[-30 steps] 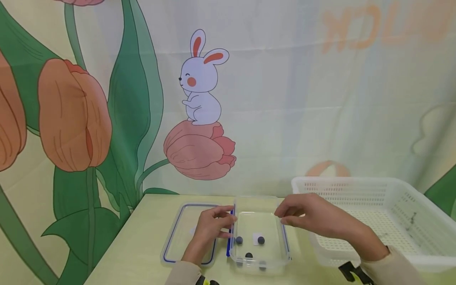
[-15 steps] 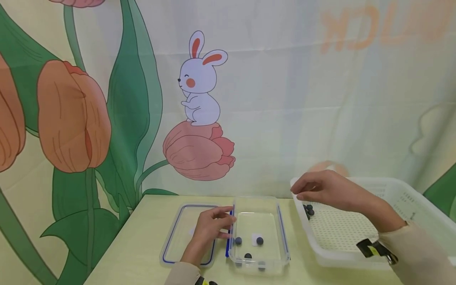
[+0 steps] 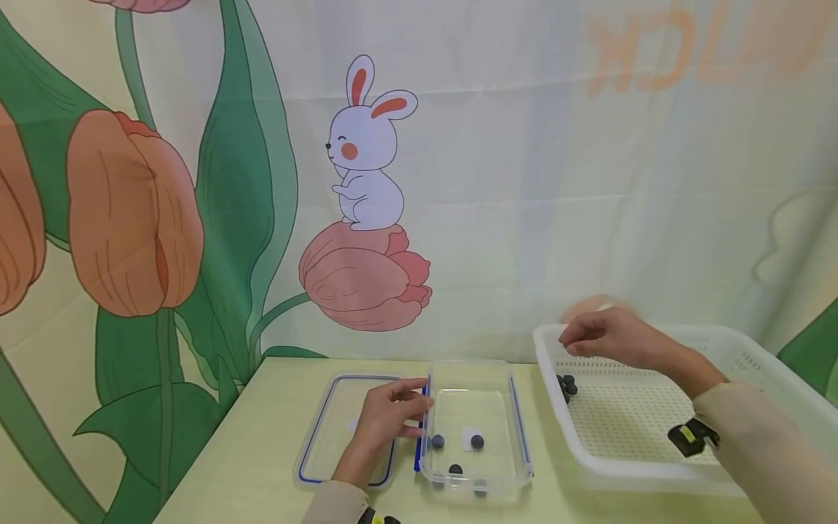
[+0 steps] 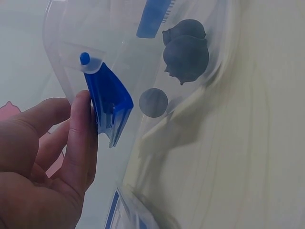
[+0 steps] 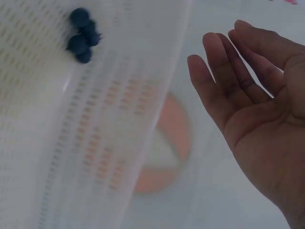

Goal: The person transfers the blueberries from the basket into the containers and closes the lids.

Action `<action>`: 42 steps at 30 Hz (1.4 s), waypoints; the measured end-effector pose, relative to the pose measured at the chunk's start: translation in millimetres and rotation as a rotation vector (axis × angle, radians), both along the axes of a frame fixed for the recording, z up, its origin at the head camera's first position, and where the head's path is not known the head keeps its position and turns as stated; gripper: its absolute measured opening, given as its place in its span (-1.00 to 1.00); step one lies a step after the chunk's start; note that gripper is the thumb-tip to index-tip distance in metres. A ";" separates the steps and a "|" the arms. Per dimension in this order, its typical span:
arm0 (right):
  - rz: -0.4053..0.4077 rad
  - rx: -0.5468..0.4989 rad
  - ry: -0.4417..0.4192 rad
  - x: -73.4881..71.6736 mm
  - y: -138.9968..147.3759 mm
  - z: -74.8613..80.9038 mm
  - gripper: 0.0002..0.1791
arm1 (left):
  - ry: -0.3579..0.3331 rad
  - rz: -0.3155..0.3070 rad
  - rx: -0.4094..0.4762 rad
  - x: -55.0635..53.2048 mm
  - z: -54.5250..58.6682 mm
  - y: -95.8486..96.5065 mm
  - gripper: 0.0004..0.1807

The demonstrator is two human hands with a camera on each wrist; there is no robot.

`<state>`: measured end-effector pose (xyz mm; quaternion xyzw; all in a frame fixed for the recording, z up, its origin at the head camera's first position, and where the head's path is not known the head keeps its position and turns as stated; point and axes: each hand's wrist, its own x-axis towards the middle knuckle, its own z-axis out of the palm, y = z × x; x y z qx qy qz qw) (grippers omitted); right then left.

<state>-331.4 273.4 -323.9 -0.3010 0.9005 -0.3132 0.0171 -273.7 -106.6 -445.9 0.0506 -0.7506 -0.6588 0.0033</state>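
A clear plastic food container (image 3: 521, 429) with blue clips stands on the table, several blueberries (image 3: 477, 442) low inside it. My left hand (image 3: 382, 416) grips its left side, fingertips at the rim beside a hanging blue clip (image 4: 110, 100). To the right, my right hand (image 3: 612, 337) is raised over the back left of a white perforated basket (image 3: 644, 477). Its fingers are loosely bent and hold nothing, as the right wrist view shows. Several more blueberries (image 5: 80, 44) lie clustered along the basket's left wall.
A clear lid with a blue seal (image 3: 318, 422) lies flat left of the container, partly under my left forearm. Behind the pale yellow table (image 3: 229, 466) hangs a curtain (image 3: 484, 218) printed with tulips and a rabbit.
My right hand has moved from the container's right rim up and rightward over the basket. The basket's blueberries, hidden earlier, are now visible. My left hand has stayed in place.
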 end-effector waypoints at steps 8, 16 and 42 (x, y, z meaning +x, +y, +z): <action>-0.039 0.012 -0.152 -24.7 17.6 -34.5 -0.84 | 0.006 0.002 -0.012 1.3 0.5 1.2 -0.56; -0.030 0.066 -0.211 -38.6 22.0 -61.1 -0.88 | 0.004 0.003 -0.012 0.8 0.8 1.5 -0.56; 0.045 0.236 -0.173 -40.2 13.6 -76.9 -0.87 | 0.003 -0.005 -0.001 2.6 2.9 0.9 -0.56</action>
